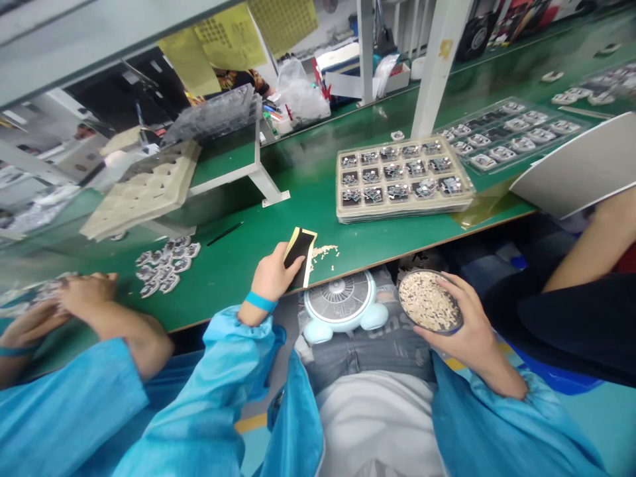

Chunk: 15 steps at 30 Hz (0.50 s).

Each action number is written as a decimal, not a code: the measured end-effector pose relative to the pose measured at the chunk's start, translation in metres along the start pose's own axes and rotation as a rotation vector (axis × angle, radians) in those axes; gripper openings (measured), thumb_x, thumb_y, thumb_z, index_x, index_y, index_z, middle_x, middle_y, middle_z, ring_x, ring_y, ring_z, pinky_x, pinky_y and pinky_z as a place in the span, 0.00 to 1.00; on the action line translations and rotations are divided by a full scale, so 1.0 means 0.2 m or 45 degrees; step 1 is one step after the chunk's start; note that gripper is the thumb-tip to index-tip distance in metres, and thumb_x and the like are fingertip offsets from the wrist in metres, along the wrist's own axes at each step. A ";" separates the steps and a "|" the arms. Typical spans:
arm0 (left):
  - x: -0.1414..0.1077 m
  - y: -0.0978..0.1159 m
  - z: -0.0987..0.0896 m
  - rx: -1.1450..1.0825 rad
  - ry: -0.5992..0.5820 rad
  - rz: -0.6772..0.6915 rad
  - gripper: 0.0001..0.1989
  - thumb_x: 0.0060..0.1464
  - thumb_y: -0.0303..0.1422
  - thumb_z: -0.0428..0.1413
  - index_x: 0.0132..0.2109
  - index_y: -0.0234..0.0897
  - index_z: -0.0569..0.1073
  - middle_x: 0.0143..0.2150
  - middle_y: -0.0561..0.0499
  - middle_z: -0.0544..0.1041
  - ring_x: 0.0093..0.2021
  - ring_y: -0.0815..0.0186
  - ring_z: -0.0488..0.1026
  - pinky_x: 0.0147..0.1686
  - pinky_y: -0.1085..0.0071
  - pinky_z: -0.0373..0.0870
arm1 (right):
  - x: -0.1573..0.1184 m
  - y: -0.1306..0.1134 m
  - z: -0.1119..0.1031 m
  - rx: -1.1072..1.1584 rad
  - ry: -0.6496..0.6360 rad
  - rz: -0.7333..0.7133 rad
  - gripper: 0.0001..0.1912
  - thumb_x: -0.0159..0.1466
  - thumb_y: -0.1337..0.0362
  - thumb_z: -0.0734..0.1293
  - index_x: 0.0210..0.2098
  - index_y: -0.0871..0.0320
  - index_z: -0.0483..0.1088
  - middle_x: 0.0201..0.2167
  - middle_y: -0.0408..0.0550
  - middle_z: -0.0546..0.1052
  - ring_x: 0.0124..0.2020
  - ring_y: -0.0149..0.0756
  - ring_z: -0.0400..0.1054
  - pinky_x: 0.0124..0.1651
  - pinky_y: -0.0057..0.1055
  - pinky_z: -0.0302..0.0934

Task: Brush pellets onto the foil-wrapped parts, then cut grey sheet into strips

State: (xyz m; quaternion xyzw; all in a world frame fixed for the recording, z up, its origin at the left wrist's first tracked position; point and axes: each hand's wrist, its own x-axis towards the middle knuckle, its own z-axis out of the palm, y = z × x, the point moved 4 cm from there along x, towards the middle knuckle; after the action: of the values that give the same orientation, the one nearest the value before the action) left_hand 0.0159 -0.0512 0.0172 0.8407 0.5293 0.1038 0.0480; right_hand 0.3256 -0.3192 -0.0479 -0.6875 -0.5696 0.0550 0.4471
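My left hand point(272, 275) is closed on a black card with pale yellow edges point(299, 253), held at the green table's front edge. Right beside the card lies a small scatter of tiny beige pieces point(324, 252). Out in front of the table, over my lap, my right hand point(464, 318) grips a round dark-rimmed bowl point(430, 301) by its side. Many tiny beige and dark pieces fill it, and its top tilts toward me. A light blue fan point(340, 301) rests on my lap between my hands.
A tray of small assemblies point(402, 175) stands on the table point(303, 172), with a clear tray point(517, 132) beyond it. Loose white parts point(166, 265) lie left, near a co-worker's hands point(84, 295). Another person's arm point(591, 238) and a white sheet point(581, 165) are at right.
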 end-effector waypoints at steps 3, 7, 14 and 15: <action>0.01 0.04 0.01 -0.003 -0.003 0.015 0.20 0.62 0.46 0.56 0.54 0.38 0.69 0.42 0.41 0.82 0.42 0.49 0.80 0.36 0.66 0.70 | -0.01 0.03 0.04 -0.018 0.000 -0.001 0.47 0.51 0.52 0.79 0.65 0.53 0.60 0.66 0.59 0.63 0.65 0.59 0.61 0.67 0.58 0.58; 0.04 0.11 0.03 -0.020 -0.018 0.056 0.20 0.62 0.46 0.56 0.54 0.38 0.69 0.42 0.41 0.82 0.42 0.49 0.80 0.35 0.66 0.69 | -0.02 0.07 0.11 -0.007 0.012 -0.017 0.47 0.51 0.51 0.79 0.64 0.53 0.60 0.66 0.60 0.62 0.66 0.59 0.60 0.66 0.59 0.59; 0.09 0.24 0.06 -0.101 -0.058 0.129 0.19 0.62 0.45 0.56 0.52 0.38 0.70 0.43 0.42 0.82 0.43 0.49 0.80 0.37 0.66 0.69 | 0.02 0.05 0.24 0.027 0.021 -0.069 0.40 0.50 0.51 0.79 0.55 0.54 0.61 0.66 0.62 0.62 0.66 0.58 0.60 0.64 0.59 0.60; 0.09 0.25 0.06 -0.104 -0.060 0.137 0.18 0.62 0.45 0.56 0.52 0.38 0.70 0.43 0.42 0.81 0.43 0.49 0.80 0.37 0.66 0.69 | 0.03 0.04 0.25 0.031 0.011 -0.070 0.39 0.50 0.51 0.79 0.54 0.53 0.61 0.66 0.63 0.62 0.66 0.58 0.60 0.64 0.58 0.60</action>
State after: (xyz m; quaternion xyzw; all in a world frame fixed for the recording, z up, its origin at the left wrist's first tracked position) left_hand 0.0711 -0.0564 0.0167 0.8676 0.4772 0.1078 0.0890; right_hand 0.3037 -0.2864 -0.0804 -0.6662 -0.5857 0.0468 0.4593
